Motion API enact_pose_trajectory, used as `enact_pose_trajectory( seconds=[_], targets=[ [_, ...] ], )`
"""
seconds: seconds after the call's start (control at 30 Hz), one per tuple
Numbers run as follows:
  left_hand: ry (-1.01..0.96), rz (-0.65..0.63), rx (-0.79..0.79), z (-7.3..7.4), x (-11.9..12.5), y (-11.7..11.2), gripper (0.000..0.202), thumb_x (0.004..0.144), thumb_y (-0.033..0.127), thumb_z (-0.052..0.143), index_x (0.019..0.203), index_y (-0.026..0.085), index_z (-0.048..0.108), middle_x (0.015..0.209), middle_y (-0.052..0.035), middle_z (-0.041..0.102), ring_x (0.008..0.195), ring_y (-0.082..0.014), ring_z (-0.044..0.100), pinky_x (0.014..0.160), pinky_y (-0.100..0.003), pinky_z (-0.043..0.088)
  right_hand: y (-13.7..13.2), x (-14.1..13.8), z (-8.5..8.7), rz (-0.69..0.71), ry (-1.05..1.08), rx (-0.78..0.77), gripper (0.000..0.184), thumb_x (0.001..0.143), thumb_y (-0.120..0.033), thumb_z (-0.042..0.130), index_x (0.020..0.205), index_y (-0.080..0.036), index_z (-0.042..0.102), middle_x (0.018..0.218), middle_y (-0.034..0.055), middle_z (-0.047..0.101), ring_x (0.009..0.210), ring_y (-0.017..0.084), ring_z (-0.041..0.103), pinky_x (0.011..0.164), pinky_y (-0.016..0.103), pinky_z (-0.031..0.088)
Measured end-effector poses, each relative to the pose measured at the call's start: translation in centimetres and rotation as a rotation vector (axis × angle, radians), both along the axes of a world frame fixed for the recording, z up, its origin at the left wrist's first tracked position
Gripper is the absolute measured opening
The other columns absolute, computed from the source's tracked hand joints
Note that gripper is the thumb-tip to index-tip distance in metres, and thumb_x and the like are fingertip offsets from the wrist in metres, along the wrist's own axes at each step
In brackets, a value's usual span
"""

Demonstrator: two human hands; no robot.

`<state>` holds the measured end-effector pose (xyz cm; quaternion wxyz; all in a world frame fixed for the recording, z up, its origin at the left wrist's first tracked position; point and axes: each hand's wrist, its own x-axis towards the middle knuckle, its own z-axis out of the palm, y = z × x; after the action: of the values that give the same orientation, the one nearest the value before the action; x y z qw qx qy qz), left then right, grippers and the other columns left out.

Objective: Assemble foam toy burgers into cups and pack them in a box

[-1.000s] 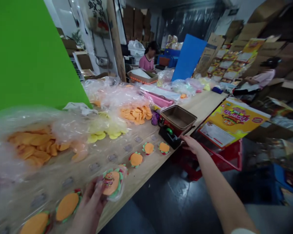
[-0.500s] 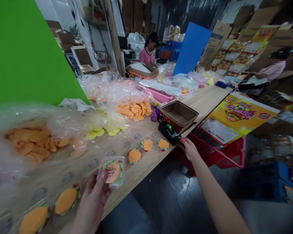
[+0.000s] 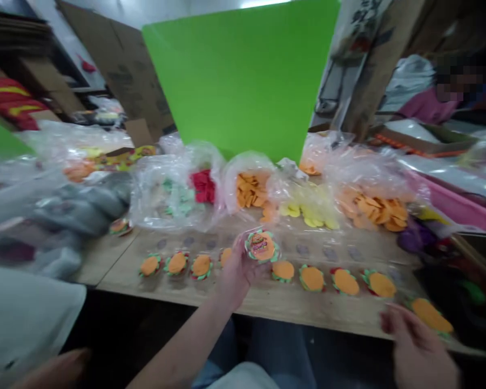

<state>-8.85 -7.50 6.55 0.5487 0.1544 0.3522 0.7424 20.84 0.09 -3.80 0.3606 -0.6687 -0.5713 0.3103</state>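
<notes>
My left hand is raised above the table and shut on a clear plastic blister pack, which holds a burger-shaped orange sweet with a printed label. My right hand is blurred at the wooden table's front edge, its fingers apart and holding nothing. It is nearest a large orange burger-shaped piece. A row of similar burger pieces runs along the table on both sides of the pack. Behind them stand clear bags of orange pieces and yellow pieces.
A bright green board rises behind the bags. A bag of red and green pieces and a grey bag lie to the left. A person in a pink top sits far right, beyond a pink tray. A blurred hand shows bottom left.
The view has swung sharply left along the table. My left hand has lifted the pack higher, and my right hand has left the black device for the table edge.
</notes>
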Motion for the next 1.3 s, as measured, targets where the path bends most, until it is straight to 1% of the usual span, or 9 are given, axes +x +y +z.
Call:
enact_pose_trajectory(
  seconds=[0.07, 0.17, 0.23, 0.33, 0.7, 0.9, 1.0, 1.1, 1.3],
  targets=[
    [0.022, 0.027, -0.007, 0.1, -1.2, -1.4, 0.038, 0.081, 0.038, 0.051, 0.116, 0.023, 0.049, 0.124, -0.0079, 0.051, 0.105, -0.0235, 0.055, 0.083, -0.037, 0.048, -2.6, -7.1, 2.1, 0.237, 0.228, -0.063, 0.050, 0.070, -0.051, 0.055, 0.108, -0.018, 0.055, 0.082, 0.0076, 0.062, 0.075, 0.023, 0.058, 0.070, 0.036, 0.045],
    [0.049, 0.089, -0.047, 0.0, -2.6, -3.3, 0.037, 0.080, 0.032, 0.054, 0.116, 0.025, 0.049, 0.123, -0.0054, 0.052, 0.099, -0.0195, 0.057, 0.079, -0.032, 0.049, -5.7, -16.6, 4.7, 0.568, 0.517, -0.065, 0.055, 0.077, -0.039, 0.054, 0.127, -0.022, 0.039, 0.072, 0.0009, 0.059, 0.066, 0.016, 0.056, 0.070, 0.032, 0.046],
    [0.051, 0.128, -0.068, -0.2, -3.5, -4.4, 0.036, 0.080, 0.032, 0.055, 0.115, 0.026, 0.049, 0.120, -0.0050, 0.054, 0.095, -0.0173, 0.058, 0.077, -0.029, 0.048, -7.0, -20.7, 5.5, 0.700, 0.586, -0.033, 0.056, 0.081, -0.032, 0.053, 0.132, -0.024, 0.030, 0.070, -0.0009, 0.058, 0.068, 0.015, 0.055, 0.073, 0.030, 0.045],
    [0.055, 0.177, -0.083, -0.4, -4.7, -5.8, 0.036, 0.078, 0.033, 0.057, 0.113, 0.024, 0.050, 0.117, -0.0053, 0.055, 0.092, -0.0165, 0.058, 0.074, -0.027, 0.048, -8.0, -23.7, 5.8, 0.783, 0.612, -0.026, 0.057, 0.082, -0.026, 0.052, 0.133, -0.024, 0.027, 0.070, -0.0015, 0.058, 0.069, 0.014, 0.055, 0.073, 0.029, 0.045],
    [0.063, 0.248, -0.044, -1.3, -6.5, -7.1, 0.032, 0.080, 0.027, 0.055, 0.111, 0.024, 0.049, 0.113, -0.0045, 0.056, 0.101, -0.0174, 0.054, 0.084, -0.029, 0.045, -8.9, -26.3, 5.4, 0.749, 0.628, -0.143, 0.062, 0.079, -0.024, 0.055, 0.132, -0.022, 0.024, 0.067, -0.0028, 0.056, 0.066, 0.014, 0.054, 0.069, 0.029, 0.045],
    [0.078, 0.247, -0.055, -1.1, -6.3, -7.0, 0.033, 0.079, 0.029, 0.056, 0.111, 0.024, 0.050, 0.113, -0.0048, 0.057, 0.100, -0.0196, 0.056, 0.080, -0.030, 0.047, -7.9, -26.3, 5.2, 0.778, 0.641, -0.247, 0.049, 0.078, -0.034, 0.057, 0.121, -0.022, 0.037, 0.089, 0.0040, 0.059, 0.075, 0.017, 0.057, 0.065, 0.029, 0.047],
    [0.083, 0.292, -0.040, -1.2, -6.6, -6.8, 0.032, 0.081, 0.030, 0.053, 0.112, 0.023, 0.049, 0.115, -0.0054, 0.056, 0.103, -0.0193, 0.054, 0.085, -0.032, 0.045, -7.8, -24.6, 4.7, 0.682, 0.401, -0.042, 0.038, 0.074, -0.034, 0.060, 0.109, -0.020, 0.051, 0.094, 0.0071, 0.059, 0.088, 0.021, 0.055, 0.073, 0.033, 0.046],
    [0.123, 0.365, -0.052, -1.6, -6.8, -6.5, 0.031, 0.081, 0.028, 0.053, 0.112, 0.023, 0.049, 0.119, -0.0042, 0.054, 0.106, -0.0175, 0.052, 0.089, -0.031, 0.042, -8.5, -23.1, 4.8, 0.571, 0.213, 0.134, 0.016, 0.077, -0.033, 0.058, 0.083, -0.020, 0.063, 0.083, 0.0066, 0.062, 0.080, 0.020, 0.056, 0.074, 0.033, 0.044],
    [0.229, 0.378, -0.096, -2.5, -5.5, -5.9, 0.037, 0.079, 0.029, 0.056, 0.116, 0.025, 0.048, 0.121, -0.0052, 0.052, 0.110, -0.0181, 0.050, 0.095, -0.033, 0.037, -9.0, -25.0, 6.1, 0.686, 0.542, -0.297, 0.023, 0.077, -0.037, 0.057, 0.080, -0.016, 0.066, 0.076, 0.0048, 0.066, 0.070, 0.017, 0.058, 0.064, 0.027, 0.046]
  ],
)
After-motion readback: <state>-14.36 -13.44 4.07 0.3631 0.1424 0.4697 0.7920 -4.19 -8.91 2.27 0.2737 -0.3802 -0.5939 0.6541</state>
